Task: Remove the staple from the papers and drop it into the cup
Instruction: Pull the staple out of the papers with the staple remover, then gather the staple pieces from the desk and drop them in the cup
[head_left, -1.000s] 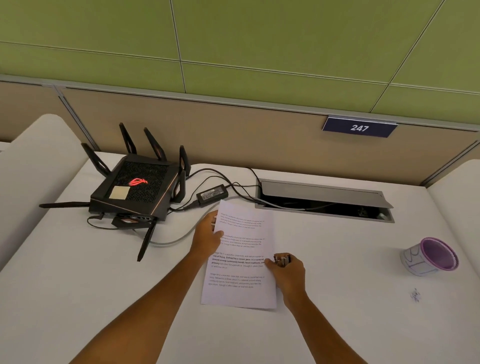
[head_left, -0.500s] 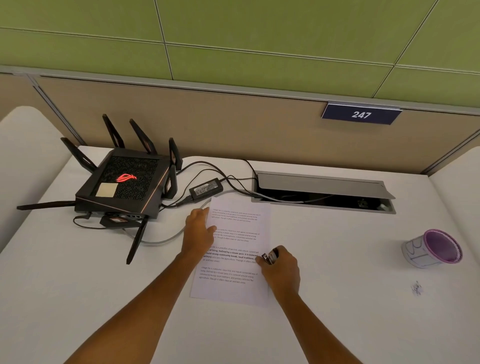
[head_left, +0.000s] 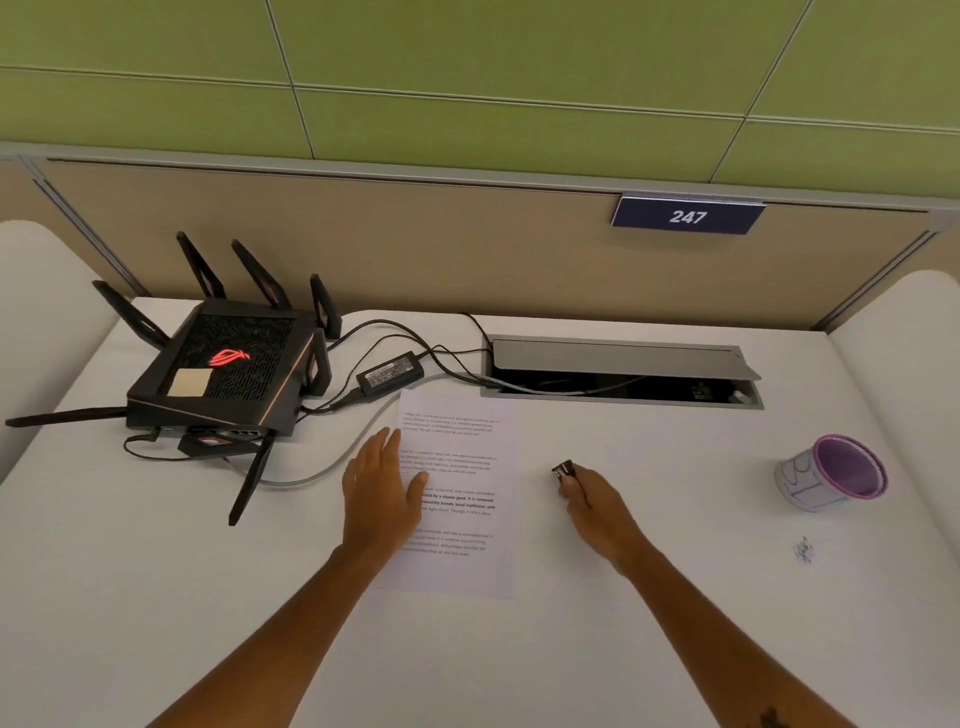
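The printed white papers (head_left: 457, 467) lie flat on the desk in front of me. My left hand (head_left: 382, 493) rests palm down on their left edge, fingers spread. My right hand (head_left: 592, 501) hovers over the bare desk just right of the papers, closed around a small dark staple remover (head_left: 563, 472) whose tip sticks out toward the far side. The cup (head_left: 831, 474), white with a purple rim and inside, lies tipped at the right with its mouth facing right. The staple itself is too small to make out.
A black router (head_left: 228, 374) with antennas and a power adapter (head_left: 389, 373) with cables sit at the back left. An open cable hatch (head_left: 621, 374) is set into the desk behind the papers. A small crumpled scrap (head_left: 804, 552) lies near the cup.
My right hand with the staple remover has left the papers and moved right toward the cup. My left hand slid slightly down the papers' left edge and stays on them.
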